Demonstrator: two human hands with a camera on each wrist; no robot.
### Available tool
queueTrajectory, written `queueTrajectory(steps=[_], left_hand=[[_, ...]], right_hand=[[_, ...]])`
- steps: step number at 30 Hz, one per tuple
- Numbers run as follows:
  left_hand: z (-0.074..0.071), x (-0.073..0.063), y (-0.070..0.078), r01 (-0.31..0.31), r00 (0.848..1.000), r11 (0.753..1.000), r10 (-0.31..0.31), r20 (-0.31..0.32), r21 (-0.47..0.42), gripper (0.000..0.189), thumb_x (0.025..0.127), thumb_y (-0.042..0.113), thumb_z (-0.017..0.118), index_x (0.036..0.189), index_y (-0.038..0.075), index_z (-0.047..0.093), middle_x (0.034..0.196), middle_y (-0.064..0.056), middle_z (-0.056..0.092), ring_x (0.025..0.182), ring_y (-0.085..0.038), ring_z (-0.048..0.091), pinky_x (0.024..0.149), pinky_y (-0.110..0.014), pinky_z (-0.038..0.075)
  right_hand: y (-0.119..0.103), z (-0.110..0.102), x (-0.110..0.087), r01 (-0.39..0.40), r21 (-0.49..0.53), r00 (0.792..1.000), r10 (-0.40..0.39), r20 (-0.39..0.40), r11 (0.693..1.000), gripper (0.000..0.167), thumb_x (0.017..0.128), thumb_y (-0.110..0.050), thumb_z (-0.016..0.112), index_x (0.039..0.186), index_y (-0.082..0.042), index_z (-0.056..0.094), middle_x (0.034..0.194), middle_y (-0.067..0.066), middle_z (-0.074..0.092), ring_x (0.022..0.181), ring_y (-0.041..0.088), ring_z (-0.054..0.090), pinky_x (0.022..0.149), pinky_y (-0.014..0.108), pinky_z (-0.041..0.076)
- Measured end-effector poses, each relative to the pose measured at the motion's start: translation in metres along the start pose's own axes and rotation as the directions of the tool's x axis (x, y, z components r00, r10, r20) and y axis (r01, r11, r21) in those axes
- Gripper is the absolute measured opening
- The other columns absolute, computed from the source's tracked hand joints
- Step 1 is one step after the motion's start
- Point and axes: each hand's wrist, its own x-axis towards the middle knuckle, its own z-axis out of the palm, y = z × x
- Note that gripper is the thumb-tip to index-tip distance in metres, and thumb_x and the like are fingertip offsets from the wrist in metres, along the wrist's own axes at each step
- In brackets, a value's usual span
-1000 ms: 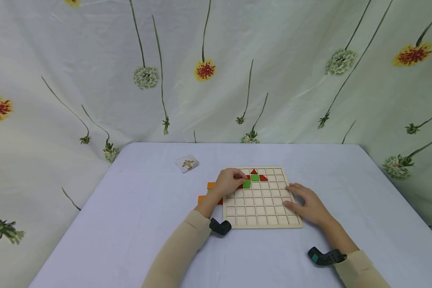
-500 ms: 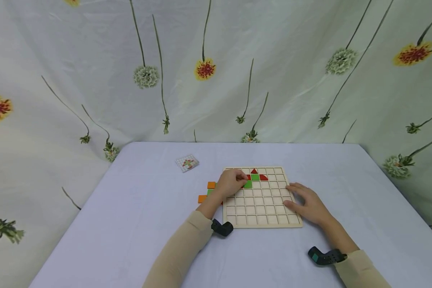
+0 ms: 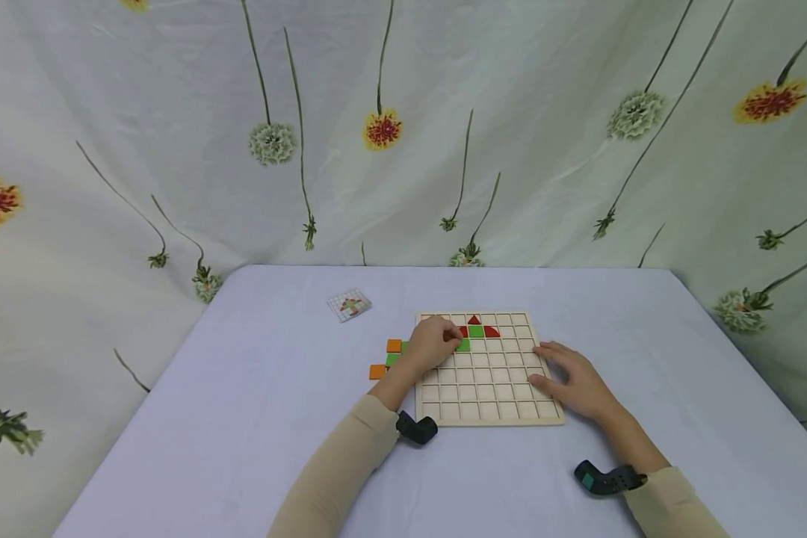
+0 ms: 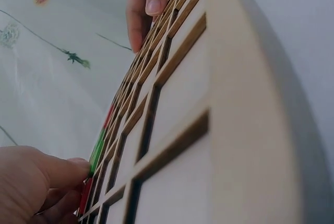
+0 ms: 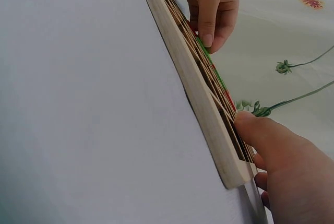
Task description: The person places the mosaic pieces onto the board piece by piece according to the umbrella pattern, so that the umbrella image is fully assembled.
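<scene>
A wooden grid board (image 3: 489, 425) lies on the table with coloured tiles set in its upper cells. My left hand (image 3: 434, 342) reaches over its left side, thumb and curled fingers pinching at a green square tile (image 3: 463, 345). In the left wrist view that green tile (image 4: 97, 151) stands at the thumb tip, close to the grid. Just behind it are another green square (image 3: 476, 331), a red triangle (image 3: 474, 320) and a red rounded piece (image 3: 492, 332). My right hand (image 3: 574, 381) rests along the board's right edge, fingers spread, thumb on the rim in the right wrist view.
Orange tiles (image 3: 377, 371) and a light green tile (image 3: 393, 360) lie left of the board, partly behind the left forearm. A small pattern card (image 3: 350, 305) lies further back to the left. A flowered cloth (image 3: 545, 149) hangs behind the table.
The green square at my left fingertips has shifted slightly right and now lines up with its cell. My left hand has edged right with it; the right hand stays put.
</scene>
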Motion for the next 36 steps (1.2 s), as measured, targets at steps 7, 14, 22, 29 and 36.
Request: queueTrajectory(steps=[7, 14, 22, 29, 36], left_hand=[[-0.002, -0.001, 0.0, -0.017, 1.0, 1.0, 0.017, -0.005, 0.015, 0.007, 0.092, 0.01, 0.068, 0.092, 0.007, 0.074, 0.091, -0.002, 0.064, 0.085, -0.016, 0.057, 0.077, -0.029, 0.048], [-0.007, -0.003, -0.003, -0.004, 1.0, 0.999, 0.004, -0.001, 0.032, 0.007, 0.092, 0.012, 0.068, 0.092, 0.009, 0.074, 0.091, 0.0, 0.065, 0.084, -0.015, 0.058, 0.077, -0.029, 0.048], [-0.022, -0.01, -0.012, 0.018, 1.0, 0.999, -0.017, -0.016, 0.041, 0.006, 0.092, 0.011, 0.067, 0.093, 0.01, 0.074, 0.091, -0.001, 0.067, 0.087, -0.018, 0.059, 0.079, -0.035, 0.049], [-0.039, -0.019, -0.027, 0.066, 0.997, 0.996, -0.064, -0.046, 0.055, 0.006, 0.091, 0.009, 0.068, 0.092, 0.011, 0.074, 0.091, -0.002, 0.066, 0.085, -0.018, 0.056, 0.081, -0.035, 0.049], [-0.056, -0.028, -0.044, 0.158, 0.987, 0.986, -0.156, -0.046, 0.046, 0.007, 0.091, 0.013, 0.069, 0.096, 0.012, 0.074, 0.09, -0.001, 0.064, 0.083, -0.018, 0.055, 0.073, -0.03, 0.05]], right_hand=[[-0.001, 0.0, 0.001, 0.005, -0.005, 1.0, -0.005, 0.001, 1.0, 0.058, 0.089, -0.033, 0.07, 0.133, 0.002, 0.057, 0.139, 0.025, 0.049, 0.133, 0.047, 0.036, 0.105, 0.064, 0.026], [-0.001, 0.0, 0.001, 0.0, -0.013, 1.0, 0.0, 0.001, 1.0, 0.058, 0.088, -0.033, 0.07, 0.132, 0.002, 0.057, 0.139, 0.026, 0.049, 0.133, 0.047, 0.036, 0.105, 0.064, 0.026], [0.0, -0.001, 0.001, -0.011, -0.015, 1.0, 0.011, 0.005, 1.0, 0.058, 0.088, -0.034, 0.07, 0.132, 0.002, 0.057, 0.139, 0.026, 0.049, 0.133, 0.048, 0.035, 0.105, 0.065, 0.025], [-0.003, -0.002, -0.001, 0.007, -0.006, 1.0, -0.007, -0.006, 1.0, 0.056, 0.088, -0.031, 0.07, 0.131, 0.003, 0.058, 0.138, 0.027, 0.05, 0.132, 0.049, 0.036, 0.104, 0.065, 0.025], [-0.004, -0.002, 0.0, 0.002, -0.014, 1.0, -0.002, -0.001, 1.0, 0.057, 0.088, -0.031, 0.07, 0.131, 0.003, 0.057, 0.138, 0.027, 0.049, 0.132, 0.049, 0.036, 0.104, 0.065, 0.026]])
